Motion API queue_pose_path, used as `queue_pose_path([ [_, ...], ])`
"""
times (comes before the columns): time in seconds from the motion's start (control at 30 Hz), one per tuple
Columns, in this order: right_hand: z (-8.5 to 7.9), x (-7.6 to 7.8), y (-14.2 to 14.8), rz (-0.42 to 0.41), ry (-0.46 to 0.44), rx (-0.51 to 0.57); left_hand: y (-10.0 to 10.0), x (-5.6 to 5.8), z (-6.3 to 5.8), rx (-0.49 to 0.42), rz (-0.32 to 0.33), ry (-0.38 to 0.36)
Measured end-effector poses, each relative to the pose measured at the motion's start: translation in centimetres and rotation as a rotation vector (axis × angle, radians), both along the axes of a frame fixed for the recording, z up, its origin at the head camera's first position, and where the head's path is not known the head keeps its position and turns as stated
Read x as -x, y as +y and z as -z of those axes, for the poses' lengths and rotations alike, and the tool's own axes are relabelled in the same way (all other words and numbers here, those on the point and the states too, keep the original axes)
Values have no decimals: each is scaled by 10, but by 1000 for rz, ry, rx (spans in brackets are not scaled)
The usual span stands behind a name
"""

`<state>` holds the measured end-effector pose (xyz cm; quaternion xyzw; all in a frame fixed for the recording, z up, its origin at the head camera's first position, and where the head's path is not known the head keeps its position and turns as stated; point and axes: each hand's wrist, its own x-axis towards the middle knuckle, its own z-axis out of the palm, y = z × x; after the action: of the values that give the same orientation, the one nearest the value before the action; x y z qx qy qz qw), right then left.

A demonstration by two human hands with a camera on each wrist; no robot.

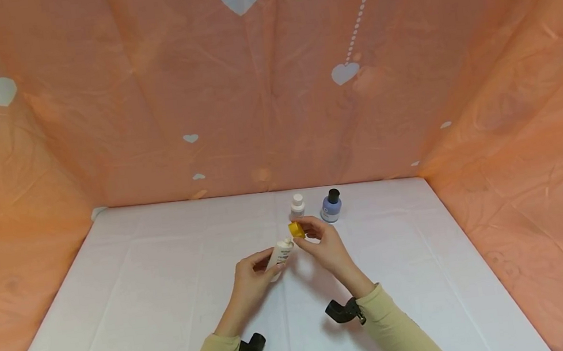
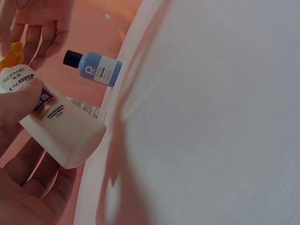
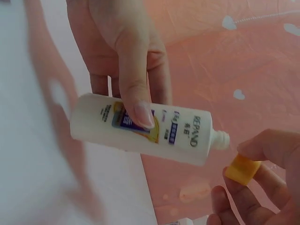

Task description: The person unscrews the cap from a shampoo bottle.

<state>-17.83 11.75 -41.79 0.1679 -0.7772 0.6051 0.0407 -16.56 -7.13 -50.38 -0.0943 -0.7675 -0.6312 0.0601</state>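
One REPAND bottle [image 3: 185,140] is gripped by the left hand [image 1: 251,275]; the right hand [image 1: 324,244] pinches one yellow cap [image 3: 243,170] beside its neck; far on the desk [image 1: 166,258] stand one white bottle [image 1: 298,206], one blue bottle [image 1: 331,210].

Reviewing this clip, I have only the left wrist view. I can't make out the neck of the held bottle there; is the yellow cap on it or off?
Observer: The cap is off; the right wrist view shows the bare neck of the held bottle.
Operator: I see the blue bottle. What stands next to it?
Observer: A white bottle stands just left of it in the head view.
Operator: My view shows no forearms. Anything worn there?
Observer: Yes, the head view shows a black piece at the cuff of each sleeve.
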Motion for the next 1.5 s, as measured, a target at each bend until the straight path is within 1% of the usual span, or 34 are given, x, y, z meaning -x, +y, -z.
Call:
queue_pose_path([
  [0.13,0,3,3,-11,-60,47,-3,0,-2,-15,-10,-4],
  [0.27,15,13,6,-24,-153,136,-6,0,-4,-36,-15,-30],
  [0.37,25,20,7,-26,-199,177,-10,1,-5,-48,-15,-48],
  [0.53,31,25,6,-48,-204,215,-18,2,-6,-23,-28,-34],
  [0.77,41,34,-3,-87,-227,246,-32,5,-4,28,-84,-8],
  [0.9,48,39,-8,-74,-266,219,-41,8,-3,40,-100,-5],
  [1.03,53,42,-14,-78,-285,156,-50,11,-3,47,-116,-8],
  [1.07,51,42,-16,-86,-289,138,-52,12,-3,47,-119,-5],
  [1.1,48,41,-17,-98,-285,123,-52,10,-8,48,-121,-9],
  [1.27,35,38,-24,-142,-260,37,-57,17,-10,48,-120,-24],
  [1.3,35,39,-26,-143,-251,23,-58,18,-11,50,-119,-27],
  [1.33,35,40,-27,-144,-247,7,-60,22,-6,51,-118,-22],
  [1.5,38,47,-35,-138,-252,-28,-65,31,-4,62,-115,-2],
])
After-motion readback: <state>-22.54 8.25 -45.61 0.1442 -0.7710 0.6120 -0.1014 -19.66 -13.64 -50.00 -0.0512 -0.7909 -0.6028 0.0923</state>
